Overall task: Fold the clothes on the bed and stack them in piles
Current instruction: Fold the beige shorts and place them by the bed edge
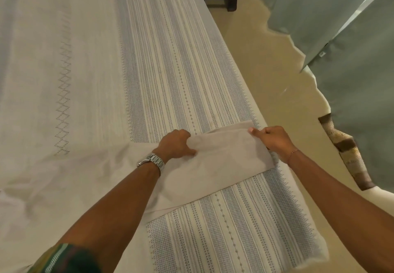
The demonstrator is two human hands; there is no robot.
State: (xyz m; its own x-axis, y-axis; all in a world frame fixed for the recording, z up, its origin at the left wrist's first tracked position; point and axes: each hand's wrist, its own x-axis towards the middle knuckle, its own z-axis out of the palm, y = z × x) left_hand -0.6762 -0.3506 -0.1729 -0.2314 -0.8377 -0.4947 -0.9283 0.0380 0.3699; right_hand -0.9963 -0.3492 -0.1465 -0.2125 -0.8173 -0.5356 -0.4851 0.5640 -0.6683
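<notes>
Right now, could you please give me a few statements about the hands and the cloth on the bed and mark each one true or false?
1. Both hands grip the plain beige cloth. True.
2. The left hand wears a silver wristwatch. True.
3. The right hand hangs idle off the bed. False: it pinches the cloth's far right corner.
4. The cloth lies on a plain dark blanket. False: it lies on a pale patterned bedspread.
5. A thin bracelet circles the right wrist. True.
</notes>
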